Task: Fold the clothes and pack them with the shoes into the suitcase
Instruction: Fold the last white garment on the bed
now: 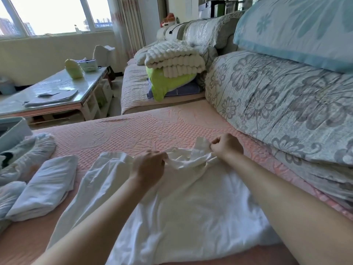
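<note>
Pinching shirt (181, 197) at its far edge.
Left hand (149, 165) and right hand (226, 145) each pinch bunched fabric; shirt lies at 6 o'clock on pink cover (133, 131), folded garment (45, 186) at 9.

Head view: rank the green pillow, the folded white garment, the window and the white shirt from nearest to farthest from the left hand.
1. White shirt: gripped by the left hand, spread out in front.
2. Folded white garment: lying to the left.
3. Green pillow: ahead, much farther back.
4. Window: far wall, upper left.
</note>
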`<state>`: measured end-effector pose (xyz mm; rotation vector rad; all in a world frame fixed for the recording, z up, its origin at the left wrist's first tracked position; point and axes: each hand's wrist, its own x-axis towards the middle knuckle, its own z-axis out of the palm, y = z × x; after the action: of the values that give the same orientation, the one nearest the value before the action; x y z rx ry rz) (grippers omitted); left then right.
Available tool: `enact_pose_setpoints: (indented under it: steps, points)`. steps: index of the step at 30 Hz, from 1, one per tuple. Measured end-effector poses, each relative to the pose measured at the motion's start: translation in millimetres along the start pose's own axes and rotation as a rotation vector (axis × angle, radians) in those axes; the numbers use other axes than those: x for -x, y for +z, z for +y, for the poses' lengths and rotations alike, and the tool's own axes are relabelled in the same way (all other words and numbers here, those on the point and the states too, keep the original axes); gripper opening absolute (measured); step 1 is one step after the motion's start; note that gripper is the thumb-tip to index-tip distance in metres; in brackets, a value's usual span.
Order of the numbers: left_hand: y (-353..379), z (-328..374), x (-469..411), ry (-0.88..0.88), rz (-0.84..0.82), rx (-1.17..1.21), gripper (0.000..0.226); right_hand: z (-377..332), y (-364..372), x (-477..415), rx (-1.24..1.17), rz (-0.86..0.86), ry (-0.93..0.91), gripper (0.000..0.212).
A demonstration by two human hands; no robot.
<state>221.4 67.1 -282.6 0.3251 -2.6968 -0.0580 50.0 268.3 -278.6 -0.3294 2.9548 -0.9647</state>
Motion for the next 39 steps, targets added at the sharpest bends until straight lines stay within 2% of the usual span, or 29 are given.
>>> enact_pose_setpoints:
  steps: [3, 5, 7, 9, 10, 12, 14, 15, 17, 19, 22, 25, 28, 30, 31, 34, 36, 39]
  points:
    - [-1.0, -1.8, -22.2, -0.116, 0.197, -0.011, 0.019, 13.1, -6.9, -10.2, -0.052, 0.228, 0.115, 0.016]
    - [1.4, -3.2, -34.1, -0.117, 0.193, -0.038, 0.034, 22.4, -6.7, -12.3, 0.01, 0.257, 0.098, 0.018]
    - [5.3, -4.9, -37.0, -0.045, 0.145, -0.059, 0.048, 23.3, -2.1, -7.8, 0.114, 0.245, -0.026, 0.028]
    - [9.4, -10.9, -30.1, 0.042, 0.119, -0.076, 0.047, 13.8, 4.6, 2.1, 0.214, 0.24, -0.253, 0.041]
    - [11.1, -16.2, -24.4, 0.063, 0.111, -0.081, 0.044, 7.2, 8.6, 7.5, 0.229, 0.213, -0.395, 0.043]
    - [12.2, -31.3, -10.4, 0.05, 0.091, -0.081, 0.039, -5.4, 20.5, 17.7, 0.244, 0.034, -0.606, 0.042]
    - [9.7, -51.3, 3.4, -0.004, 0.103, -0.066, 0.039, -17.5, 34.2, 26.3, 0.357, -0.188, -0.606, 0.038]
    - [6.6, -63.2, 8.7, -0.043, 0.116, -0.06, 0.041, -23.3, 40.2, 28.2, 0.453, -0.231, -0.562, 0.037]
    - [-2.9, -87.7, 16.7, -0.118, 0.125, -0.053, 0.041, -38.6, 45.8, 31.7, 0.653, -0.198, -0.519, 0.033]
    - [-14.3, -109.2, 21.2, -0.21, 0.076, 0.011, 0.038, -56.2, 51.0, 34.9, 0.72, -0.097, -0.554, 0.033]
    - [-26.4, -133.3, 19.7, -0.358, -0.144, 0.121, 0.046, -83.2, 66.3, 46.0, 0.491, 0.034, -0.717, 0.03]
    - [-31.4, -148.4, 12.6, -0.349, -0.401, 0.077, 0.055, -115.5, 90.3, 57.1, 0.337, -0.054, -0.838, 0.04]
    - [-31.3, -161.3, 4.3, -0.343, -0.505, 0.073, 0.055, -144.1, 108.0, 56.6, 0.362, -0.207, -0.758, 0.045]
    - [-29.1, -168.0, -1.3, -0.357, -0.515, 0.086, 0.054, -155.8, 113.8, 50.3, 0.526, -0.35, -0.663, 0.05]
    - [-27.0, -169.7, -5.6, -0.335, -0.527, 0.064, 0.051, -157.4, 115.7, 45.9, 0.566, -0.365, -0.644, 0.046]
    - [-22.0, -178.5, -17.2, -0.255, -0.524, -0.094, 0.042, -153.2, 123.7, 31.0, 0.292, -0.229, -0.62, 0.021]
    - [-20.5, -188.7, -20.7, -0.252, -0.37, -0.186, 0.029, -148.0, 129.6, 21.2, 0.148, -0.115, -0.568, 0.015]
    - [-22.5, -203.1, -18.8, -0.374, -0.168, -0.261, 0.024, -145.3, 135.2, 9.3, 0.073, -0.028, -0.527, 0.013]
